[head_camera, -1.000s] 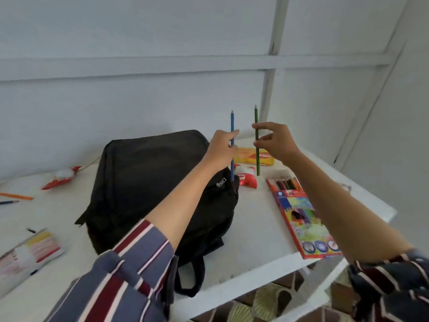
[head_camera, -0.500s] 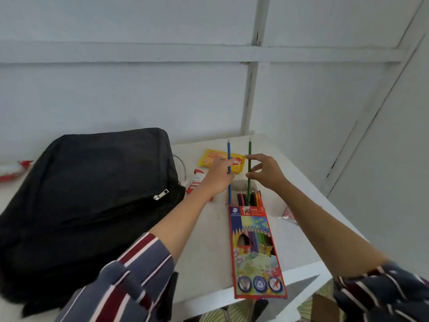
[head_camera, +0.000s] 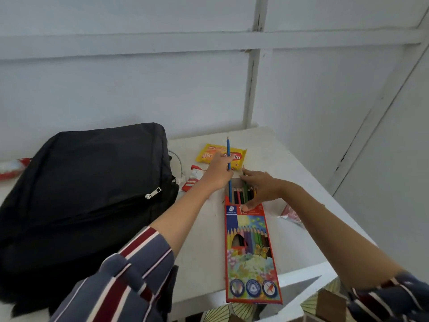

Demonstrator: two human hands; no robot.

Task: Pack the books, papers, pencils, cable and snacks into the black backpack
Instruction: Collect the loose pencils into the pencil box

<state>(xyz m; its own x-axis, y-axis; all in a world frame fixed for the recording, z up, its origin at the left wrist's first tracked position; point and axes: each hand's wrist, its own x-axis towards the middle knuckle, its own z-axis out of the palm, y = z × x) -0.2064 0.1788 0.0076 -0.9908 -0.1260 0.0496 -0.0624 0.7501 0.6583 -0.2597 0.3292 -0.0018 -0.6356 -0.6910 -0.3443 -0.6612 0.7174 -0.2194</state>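
Both hands have dropped since a second ago, when the two pencils were held up in the air above the backpack; now they're down at the open mouth of the pencil box, and the green one has gone most of the way in. Only one view, the head camera: the left hand pinches the blue pencil upright with its lower end in the box mouth, left side of the row. The right hand is spread fairly wide over the mouth of the coloured pencil box, thumb on the cardboard, fingertips at the green pencil sliding it in. The box lies flat near the front right edge of the white table, just beside the black backpack, which looks zipped shut on the left half. A yellow snack packet and a red-white snack wrapper sit toward the back edge, with a white cable poking out by the backpack. Pencils are light, stiff and a bit slippery, so I'd say pinch mid-shaft and guide the end in; the box is flimsy card, best grabbed flat by its long sides.
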